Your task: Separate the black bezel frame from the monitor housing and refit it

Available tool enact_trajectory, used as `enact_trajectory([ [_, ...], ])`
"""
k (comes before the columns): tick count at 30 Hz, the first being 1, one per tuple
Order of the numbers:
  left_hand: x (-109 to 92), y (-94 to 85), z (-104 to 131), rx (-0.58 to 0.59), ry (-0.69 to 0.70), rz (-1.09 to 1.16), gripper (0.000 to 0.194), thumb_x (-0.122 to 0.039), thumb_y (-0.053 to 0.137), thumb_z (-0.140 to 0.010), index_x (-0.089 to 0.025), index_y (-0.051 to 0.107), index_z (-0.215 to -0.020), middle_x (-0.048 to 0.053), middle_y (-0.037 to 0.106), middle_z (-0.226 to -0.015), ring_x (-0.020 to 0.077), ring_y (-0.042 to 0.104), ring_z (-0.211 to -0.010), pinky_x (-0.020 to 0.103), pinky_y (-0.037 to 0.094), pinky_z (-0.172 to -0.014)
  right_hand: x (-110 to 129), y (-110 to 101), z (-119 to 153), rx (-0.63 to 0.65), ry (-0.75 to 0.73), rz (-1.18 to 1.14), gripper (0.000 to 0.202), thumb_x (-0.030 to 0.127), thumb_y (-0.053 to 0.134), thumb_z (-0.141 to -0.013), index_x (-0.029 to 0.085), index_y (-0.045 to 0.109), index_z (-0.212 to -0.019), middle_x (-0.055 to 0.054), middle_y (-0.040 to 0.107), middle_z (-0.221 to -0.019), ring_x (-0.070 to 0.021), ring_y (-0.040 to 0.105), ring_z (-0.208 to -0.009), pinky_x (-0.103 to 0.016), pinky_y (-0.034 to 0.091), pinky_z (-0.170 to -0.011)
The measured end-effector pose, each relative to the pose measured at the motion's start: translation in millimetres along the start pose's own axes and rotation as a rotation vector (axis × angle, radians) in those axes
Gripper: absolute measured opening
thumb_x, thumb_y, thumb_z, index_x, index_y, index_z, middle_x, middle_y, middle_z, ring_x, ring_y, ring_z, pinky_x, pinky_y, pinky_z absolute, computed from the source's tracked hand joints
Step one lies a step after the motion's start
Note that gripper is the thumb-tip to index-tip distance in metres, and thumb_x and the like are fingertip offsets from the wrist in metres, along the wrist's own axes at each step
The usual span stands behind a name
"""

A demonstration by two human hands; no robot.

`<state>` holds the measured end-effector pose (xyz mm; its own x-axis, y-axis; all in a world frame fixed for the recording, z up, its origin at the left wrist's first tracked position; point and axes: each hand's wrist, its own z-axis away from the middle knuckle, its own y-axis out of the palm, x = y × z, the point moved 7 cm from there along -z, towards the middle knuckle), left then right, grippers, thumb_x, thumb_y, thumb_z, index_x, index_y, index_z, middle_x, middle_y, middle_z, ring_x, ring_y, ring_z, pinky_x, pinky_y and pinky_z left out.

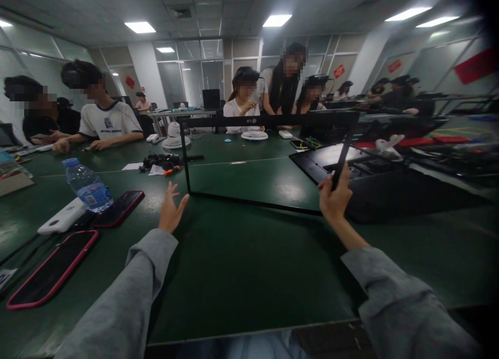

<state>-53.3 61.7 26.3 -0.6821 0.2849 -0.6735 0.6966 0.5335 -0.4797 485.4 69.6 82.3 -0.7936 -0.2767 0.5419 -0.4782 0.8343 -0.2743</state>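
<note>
A thin black monitor bezel (pixel 253 204), an empty rectangular frame with a small logo on its top bar, stands tilted above the green table. My right hand (pixel 336 195) is closed around its right side bar. Just outside the bezel's lower left corner is my left hand (pixel 171 207), fingers spread and nothing in it; a small gap seems to separate it from the bar. Behind the right hand lies a dark panel with a metal plate (pixel 317 159), partly hidden by the bezel.
On the left are a water bottle (pixel 88 186), a white power bank (pixel 62 216), a dark phone (pixel 120 208) and a red-edged phone (pixel 54 268). Black parts (pixel 159 163) lie beyond my left hand. A large black panel (pixel 413 190) lies right. Several people sit across the green table (pixel 249 276).
</note>
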Motion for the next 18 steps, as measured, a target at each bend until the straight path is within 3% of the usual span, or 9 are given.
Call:
enact_trajectory([
  [12, 2, 5.9, 2, 0.087, -0.102, -0.033, 0.086, -0.055, 0.054, -0.091, -0.021, 0.012, -0.158, 0.019, 0.035, -0.157, 0.0302, 0.055, -0.127, 0.048, 0.043, -0.105, -7, 16, 6, 0.136, 0.031, 0.014, 0.065, 0.045, 0.031, -0.097, 0.011, 0.024, -0.153, -0.008, 0.068, -0.077, -0.0251, 0.065, -0.064, -0.044, 0.053, -0.071],
  [18, 1, -0.3, 1, 0.019, -0.108, -0.09, 0.076, -0.053, 0.055, -0.091, -0.017, 0.028, -0.152, 0.019, 0.05, -0.144, 0.0288, 0.06, -0.119, 0.047, 0.045, -0.103, -10, 22, 6, 0.187, 0.03, -0.015, 0.063, 0.048, 0.032, -0.098, 0.014, 0.03, -0.151, -0.003, 0.064, -0.071, -0.0233, 0.064, -0.062, -0.04, 0.053, -0.069],
])
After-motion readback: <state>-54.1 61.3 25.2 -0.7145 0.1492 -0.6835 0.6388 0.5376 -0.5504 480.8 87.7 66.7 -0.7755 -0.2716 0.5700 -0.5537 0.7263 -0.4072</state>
